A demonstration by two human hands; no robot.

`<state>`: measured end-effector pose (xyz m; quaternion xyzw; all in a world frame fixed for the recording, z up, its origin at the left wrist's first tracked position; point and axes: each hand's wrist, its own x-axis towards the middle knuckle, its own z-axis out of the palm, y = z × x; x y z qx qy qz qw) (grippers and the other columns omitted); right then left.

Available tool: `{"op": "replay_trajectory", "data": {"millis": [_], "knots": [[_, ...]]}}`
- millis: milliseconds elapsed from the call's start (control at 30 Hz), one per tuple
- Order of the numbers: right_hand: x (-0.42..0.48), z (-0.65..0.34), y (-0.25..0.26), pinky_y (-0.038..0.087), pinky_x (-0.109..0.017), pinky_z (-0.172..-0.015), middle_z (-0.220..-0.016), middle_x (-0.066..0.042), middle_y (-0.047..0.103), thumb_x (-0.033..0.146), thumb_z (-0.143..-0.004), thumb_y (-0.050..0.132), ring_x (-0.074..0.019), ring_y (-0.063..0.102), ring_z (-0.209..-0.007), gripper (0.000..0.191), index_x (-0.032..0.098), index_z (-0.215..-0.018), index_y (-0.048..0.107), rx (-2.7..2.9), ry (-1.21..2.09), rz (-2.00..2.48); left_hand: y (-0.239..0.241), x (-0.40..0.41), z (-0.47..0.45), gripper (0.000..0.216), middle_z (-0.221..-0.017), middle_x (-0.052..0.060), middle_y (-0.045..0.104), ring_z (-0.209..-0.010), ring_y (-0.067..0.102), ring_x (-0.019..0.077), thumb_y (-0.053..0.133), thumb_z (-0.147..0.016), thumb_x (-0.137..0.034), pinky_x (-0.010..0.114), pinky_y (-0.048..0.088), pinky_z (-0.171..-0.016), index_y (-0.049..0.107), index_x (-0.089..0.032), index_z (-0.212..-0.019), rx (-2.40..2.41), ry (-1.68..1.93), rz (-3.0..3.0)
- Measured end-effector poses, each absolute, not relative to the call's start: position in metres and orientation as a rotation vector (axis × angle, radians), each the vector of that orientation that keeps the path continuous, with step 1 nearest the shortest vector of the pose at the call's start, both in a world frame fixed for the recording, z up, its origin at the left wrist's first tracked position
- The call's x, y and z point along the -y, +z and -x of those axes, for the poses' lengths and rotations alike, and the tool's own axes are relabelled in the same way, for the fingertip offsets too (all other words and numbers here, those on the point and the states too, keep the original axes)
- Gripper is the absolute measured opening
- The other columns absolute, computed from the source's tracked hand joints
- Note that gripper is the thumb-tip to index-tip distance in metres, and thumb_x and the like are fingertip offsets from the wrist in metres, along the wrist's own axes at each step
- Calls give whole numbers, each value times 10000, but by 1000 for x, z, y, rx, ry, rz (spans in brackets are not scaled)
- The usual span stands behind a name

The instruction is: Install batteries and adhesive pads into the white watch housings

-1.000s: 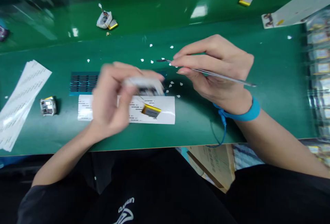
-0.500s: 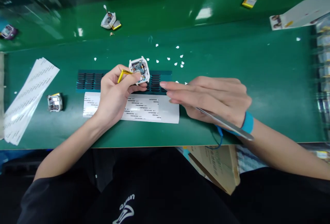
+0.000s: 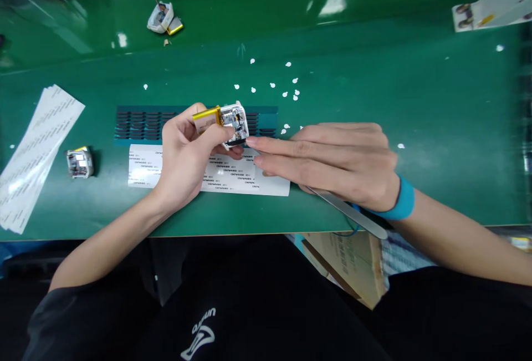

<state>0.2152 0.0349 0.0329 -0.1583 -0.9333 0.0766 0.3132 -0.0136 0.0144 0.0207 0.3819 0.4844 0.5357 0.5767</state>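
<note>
My left hand (image 3: pixel 187 156) is closed on a white smartwatch case (image 3: pixel 241 118) with its circuit board showing, the thumb lying over the board. A yellow-edged battery (image 3: pixel 206 119) sticks out at the case's left side, above my thumb. My right hand (image 3: pixel 341 161) is closed on metal tweezers (image 3: pixel 349 211), their broad end pointing down toward the table's front edge. The right index fingertip is at the lower right edge of the case, beside a black strip (image 3: pixel 238 141) there. The tweezer tips are hidden behind my fingers.
Under my hands lie a sheet of black strips (image 3: pixel 143 122) and a white printed sheet (image 3: pixel 224 179). Small white round stickers (image 3: pixel 272 85) are scattered beyond. At left are long white strips (image 3: pixel 37 156) and another open watch case (image 3: pixel 80 162); one more case (image 3: pixel 161 17) stands farther back.
The case has turned and tilted in my left hand, so the battery's flat face now shows. My right hand has moved left with the tweezers, bringing its fingertips to the case.
</note>
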Motion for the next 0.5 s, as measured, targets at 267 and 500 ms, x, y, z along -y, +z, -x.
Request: {"op": "replay_trajectory", "data": {"millis": [267,500], "knots": [[-37,-217,29,603,-327,-737,-1346,-51,725,213,-1132,504,-175,773,-931,240,237,-1285,688,2452,322,406,25,-13,12,413,-609,-68,485,-544,572,94,859,-735,-155,238,578,-529,470,-200,-607,-1154,1280,-1005],[-41,-214,28,613,-338,-695,-1277,-83,755,146,-1098,544,-193,779,-886,215,188,-1230,708,2420,311,394,24,-10,12,363,-630,-62,562,-557,616,91,868,-784,-206,219,564,-545,526,-197,-663,-1211,1267,-1121]]}}
